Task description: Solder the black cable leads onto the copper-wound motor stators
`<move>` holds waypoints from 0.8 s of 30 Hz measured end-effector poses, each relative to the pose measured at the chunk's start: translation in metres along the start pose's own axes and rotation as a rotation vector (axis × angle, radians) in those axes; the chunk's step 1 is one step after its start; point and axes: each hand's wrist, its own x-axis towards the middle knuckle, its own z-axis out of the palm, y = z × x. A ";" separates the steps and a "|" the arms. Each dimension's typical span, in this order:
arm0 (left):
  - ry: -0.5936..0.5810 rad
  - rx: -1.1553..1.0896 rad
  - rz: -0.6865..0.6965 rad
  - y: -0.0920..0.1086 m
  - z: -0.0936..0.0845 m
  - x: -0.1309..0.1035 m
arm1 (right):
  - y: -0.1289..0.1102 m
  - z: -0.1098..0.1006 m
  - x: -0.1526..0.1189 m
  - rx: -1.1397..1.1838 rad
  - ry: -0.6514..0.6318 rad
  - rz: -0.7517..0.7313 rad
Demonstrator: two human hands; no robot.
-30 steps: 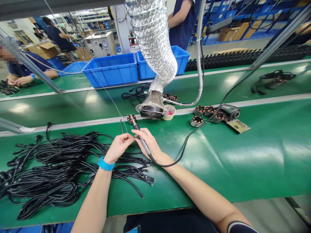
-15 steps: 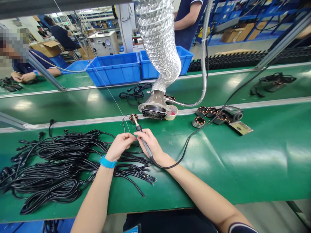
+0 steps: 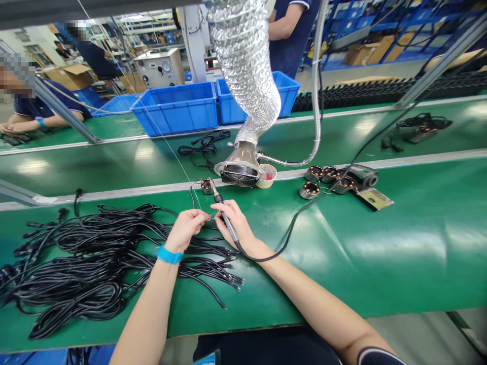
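My right hand point(image 3: 239, 227) is closed around a soldering iron point(image 3: 230, 226), its tip pointing away from me and up to the left. Beside it, my left hand point(image 3: 187, 229) is closed in a pinch on the thin wire ends point(image 3: 212, 217) of a black cable. My right fingertips are close to these wires; whether they touch is too small to tell. Just beyond the iron's tip, a small copper-wound stator point(image 3: 207, 186) sits at the metal rail. A thin strand of solder wire point(image 3: 186, 175) slants down from above toward my hands.
Bundled black cables point(image 3: 95, 253) cover the left bench. A fume extractor hood point(image 3: 240, 170) hangs ahead, with a tape roll point(image 3: 267, 176) beside it. Several stators point(image 3: 310, 190) and a metal fixture point(image 3: 367, 180) stand right. Blue bins point(image 3: 175, 109) and co-workers are beyond.
My fingers have parted slightly, so the thin wire ends now show between my hands. The view has shifted a little. A co-worker at the left has moved their hands.
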 end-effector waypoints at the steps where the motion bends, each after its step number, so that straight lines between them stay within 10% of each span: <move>1: -0.005 0.001 -0.001 0.000 0.000 0.000 | 0.000 0.000 0.000 0.001 0.012 0.009; 24: -0.116 0.141 0.022 0.000 -0.001 -0.003 | -0.027 -0.024 -0.007 -0.067 0.377 0.035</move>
